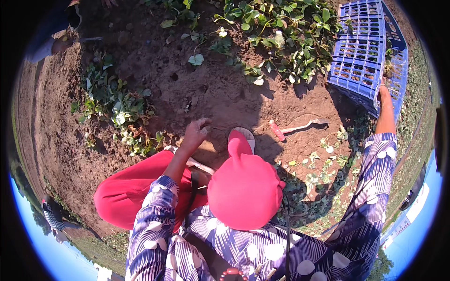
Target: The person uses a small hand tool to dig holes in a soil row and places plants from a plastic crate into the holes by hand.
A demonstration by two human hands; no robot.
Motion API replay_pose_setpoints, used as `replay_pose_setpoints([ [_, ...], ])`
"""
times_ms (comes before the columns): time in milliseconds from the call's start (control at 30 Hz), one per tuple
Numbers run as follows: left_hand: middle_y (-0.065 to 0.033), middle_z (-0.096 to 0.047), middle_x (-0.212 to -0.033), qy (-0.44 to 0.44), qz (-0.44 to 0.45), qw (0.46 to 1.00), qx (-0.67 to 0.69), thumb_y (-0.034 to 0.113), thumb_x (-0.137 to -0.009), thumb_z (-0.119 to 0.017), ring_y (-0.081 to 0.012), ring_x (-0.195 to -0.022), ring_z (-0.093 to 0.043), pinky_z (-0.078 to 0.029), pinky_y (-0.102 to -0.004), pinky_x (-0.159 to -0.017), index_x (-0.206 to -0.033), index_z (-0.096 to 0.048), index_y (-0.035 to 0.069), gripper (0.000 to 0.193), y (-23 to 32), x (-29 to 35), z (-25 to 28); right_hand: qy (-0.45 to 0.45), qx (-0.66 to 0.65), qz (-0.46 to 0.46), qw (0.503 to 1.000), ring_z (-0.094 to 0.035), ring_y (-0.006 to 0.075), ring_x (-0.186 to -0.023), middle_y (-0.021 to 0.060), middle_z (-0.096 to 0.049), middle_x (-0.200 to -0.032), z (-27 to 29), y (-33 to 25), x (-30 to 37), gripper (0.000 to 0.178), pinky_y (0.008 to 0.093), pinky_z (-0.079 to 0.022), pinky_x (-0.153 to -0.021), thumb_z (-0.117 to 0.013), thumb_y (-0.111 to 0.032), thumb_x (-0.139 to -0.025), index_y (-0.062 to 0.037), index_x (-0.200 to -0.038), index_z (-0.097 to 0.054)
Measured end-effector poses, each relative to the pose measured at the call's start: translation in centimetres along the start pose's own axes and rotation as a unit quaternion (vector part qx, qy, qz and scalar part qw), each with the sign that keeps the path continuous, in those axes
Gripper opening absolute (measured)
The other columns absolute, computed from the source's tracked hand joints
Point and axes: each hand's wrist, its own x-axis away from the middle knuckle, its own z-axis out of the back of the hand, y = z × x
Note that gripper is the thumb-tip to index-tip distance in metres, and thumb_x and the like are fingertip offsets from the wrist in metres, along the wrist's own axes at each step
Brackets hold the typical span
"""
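My left hand (193, 136) hovers low over the brown soil, just beyond my red-clad left knee. Its fingers are loosely bent and apart, and nothing shows between them. Out to the right, my right hand (385, 92) is closed on the near edge of a blue plastic slatted crate (358, 51), which stands tilted. The fingers are partly hidden by the crate's rim. On the ground between my hands lies a small hand hoe (296, 128) with a red grip and a curved metal blade; neither hand touches it.
Leafy green plants (300, 42) grow at the far middle, beside the crate. Another leafy clump (117, 105) is at the left. Cut leaves (311, 166) litter the soil at right. A person (54, 218) is in the distance at left; part of another shows at the upper left.
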Motion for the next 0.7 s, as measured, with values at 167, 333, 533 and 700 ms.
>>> replay_pose_setpoints([
  [167,-0.0196,-0.066,-0.097,0.031,-0.018,0.999,-0.020,0.009,-0.076,-0.059,-0.0312,-0.091,-0.065,-0.049,-0.0363,-0.080,-0.103,-0.063,0.001,0.028,-2.7,-0.5,0.0,0.143,0.129,-0.001,0.981,-0.061,0.0200,-0.078,0.0129,-0.068,-0.089,3.3,3.4,1.5,0.037,0.0329,-0.049,-0.072,-0.055,-0.032,-0.088,-0.0013,-0.107,-0.066],
  [333,-0.0168,-0.066,-0.097,0.022,0.015,0.998,-0.054,0.011,-0.078,-0.059,-0.0265,-0.092,-0.063,-0.048,-0.0345,-0.081,-0.105,-0.063,0.000,0.030,-2.2,-0.3,0.1,0.174,0.165,-0.034,0.970,-0.061,0.0201,-0.077,0.0128,-0.068,-0.088,4.4,6.4,-2.0,0.038,0.0326,-0.049,-0.070,-0.055,-0.031,-0.088,-0.0006,-0.109,-0.065],
  [533,-0.0193,-0.065,-0.099,0.026,-0.006,0.999,-0.027,0.009,-0.075,-0.060,-0.0341,-0.092,-0.063,-0.049,-0.0376,-0.081,-0.104,-0.064,0.002,0.030,-0.7,-1.1,-0.5,0.204,0.188,-0.042,0.960,-0.061,0.0201,-0.076,0.0126,-0.067,-0.088,7.0,8.8,-8.4,0.039,0.0321,-0.050,-0.068,-0.056,-0.030,-0.088,0.0002,-0.111,-0.064],
  [700,-0.0196,-0.066,-0.097,0.060,-0.050,0.995,-0.068,0.005,-0.073,-0.058,-0.0332,-0.090,-0.064,-0.049,-0.0373,-0.081,-0.105,-0.064,0.003,0.032,-0.9,0.6,0.1,0.172,-0.348,-0.004,0.922,-0.060,0.0112,-0.074,0.0061,-0.068,-0.098,0.8,-2.8,-6.0,0.031,0.0237,-0.047,-0.058,-0.059,-0.018,-0.088,-0.0086,-0.118,-0.064],
])
